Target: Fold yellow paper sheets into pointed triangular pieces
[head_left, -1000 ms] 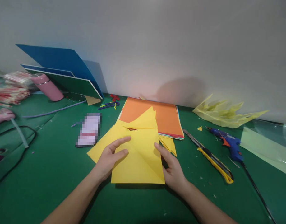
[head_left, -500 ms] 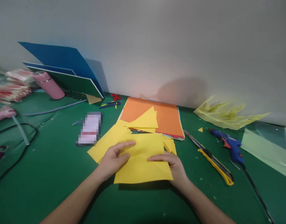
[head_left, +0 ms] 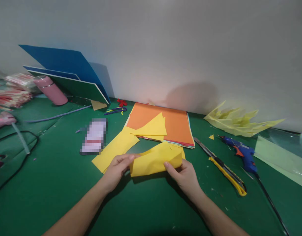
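A yellow paper sheet (head_left: 153, 162) is curled into a loose roll just above the green table mat (head_left: 54, 183). My left hand (head_left: 118, 168) pinches its left end with closed fingers. My right hand (head_left: 183, 175) grips its right end, thumb on the front of the roll. Beneath and behind them lie more yellow paper pieces (head_left: 116, 147). A stack of coloured paper topped by an orange sheet (head_left: 175, 126) lies further back, with a yellow triangle (head_left: 153, 126) on it.
A yellow utility knife (head_left: 222, 167) and a blue glue gun (head_left: 242, 152) with its cord lie to the right. Pale yellow paper spikes (head_left: 237, 123) rest by the wall. Blue and green boards (head_left: 67, 75), a pink bottle (head_left: 51, 90) and a pink glue gun (head_left: 3, 119) sit at the left.
The yellow sheet lay flat under both hands a second ago. It has since been lifted and curled into a roll, with both hands now gripping its ends.
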{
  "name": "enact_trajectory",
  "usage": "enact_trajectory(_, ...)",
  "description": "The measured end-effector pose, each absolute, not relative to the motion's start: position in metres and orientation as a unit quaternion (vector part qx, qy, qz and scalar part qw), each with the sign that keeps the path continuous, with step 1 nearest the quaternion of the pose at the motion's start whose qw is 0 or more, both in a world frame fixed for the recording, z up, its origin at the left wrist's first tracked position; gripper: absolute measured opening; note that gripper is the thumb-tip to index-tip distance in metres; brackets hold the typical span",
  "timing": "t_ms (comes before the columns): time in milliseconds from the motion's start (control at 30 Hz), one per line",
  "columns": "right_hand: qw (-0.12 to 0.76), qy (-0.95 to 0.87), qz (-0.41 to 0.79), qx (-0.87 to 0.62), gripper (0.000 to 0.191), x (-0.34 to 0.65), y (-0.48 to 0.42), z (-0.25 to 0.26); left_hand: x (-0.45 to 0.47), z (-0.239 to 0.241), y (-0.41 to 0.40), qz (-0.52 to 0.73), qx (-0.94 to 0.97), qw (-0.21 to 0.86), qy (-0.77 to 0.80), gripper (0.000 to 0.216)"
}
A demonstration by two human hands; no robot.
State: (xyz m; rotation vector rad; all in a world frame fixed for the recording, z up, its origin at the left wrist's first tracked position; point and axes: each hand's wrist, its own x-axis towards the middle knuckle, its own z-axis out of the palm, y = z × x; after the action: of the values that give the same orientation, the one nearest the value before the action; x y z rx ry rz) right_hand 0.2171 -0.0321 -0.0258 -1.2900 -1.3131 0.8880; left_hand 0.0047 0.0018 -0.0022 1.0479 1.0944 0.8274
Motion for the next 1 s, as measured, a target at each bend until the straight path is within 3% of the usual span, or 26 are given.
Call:
enact_trajectory(167,0.497,-0.557,0.393,-0.537,0.022,0.215,-0.035,-0.025,0.005,0.005,0.004,0.380,0.452,0.659,0.465,0.050)
enact_trajectory(333,0.508,-0.529,0.460,-0.501,0.027,0.211,-0.035,-0.028,0.006,0.007,0.000,0.254,0.611,0.602,0.446,0.038)
enact_trajectory(433,0.562,-0.458,0.521,-0.451,0.052,0.211,-0.032,-0.032,0.011,0.003,-0.004,0.236,0.664,0.548,0.450,0.038)
enact_trajectory(533,0.568,-0.434,0.571,-0.404,0.076,0.212,-0.029,-0.036,0.015,-0.002,-0.007,0.283,0.609,0.569,0.475,0.030)
enact_trajectory(600,0.531,-0.452,0.595,-0.399,0.073,0.212,-0.029,-0.037,0.018,-0.004,-0.009,0.321,0.580,0.572,0.483,0.028)
enact_trajectory(733,0.441,-0.534,0.589,-0.417,0.046,0.210,-0.033,-0.035,0.024,-0.002,-0.013,0.363,0.578,0.563,0.466,0.020)
enact_trajectory(1000,0.399,-0.563,0.551,-0.470,0.045,0.206,-0.037,-0.029,0.034,-0.007,-0.024,0.382,0.542,0.616,0.425,0.028)
